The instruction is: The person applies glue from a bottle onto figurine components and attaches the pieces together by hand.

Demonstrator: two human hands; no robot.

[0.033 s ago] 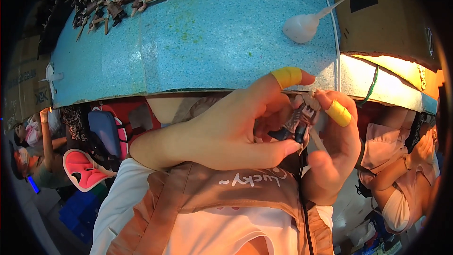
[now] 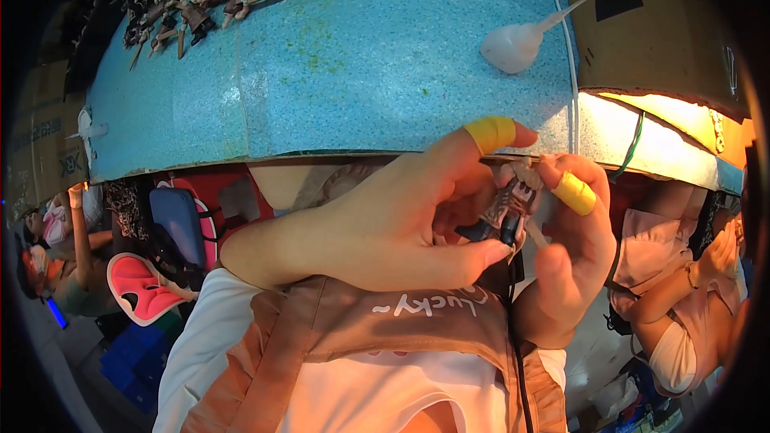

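Just in front of the table's near edge, my left hand [image 2: 385,224] is closed around a small painted figurine [image 2: 513,202] with dark boots and a brownish outfit. My left thumb presses near its feet, and a finger wrapped in yellow tape sticks out above it. My right hand [image 2: 573,248] curls in from the right, with its yellow-taped finger against the figurine's head. The right thumb stands a little off the figurine. Between that thumb and the figurine shows a thin tan strip [image 2: 536,232]; whether it belongs to the figurine I cannot tell.
Many similar figurines [image 2: 192,16] lie heaped on the blue table [image 2: 321,80] at the far left. A white squeeze bottle with a thin spout [image 2: 513,48] lies at the right, beside a white cable [image 2: 571,56] and a cardboard box [image 2: 642,40]. Another person [image 2: 682,305] sits at the right.
My right thumb has shifted up slightly, and my right taped finger has moved a little. The figurine has turned slightly in my fingers; the table is unchanged.
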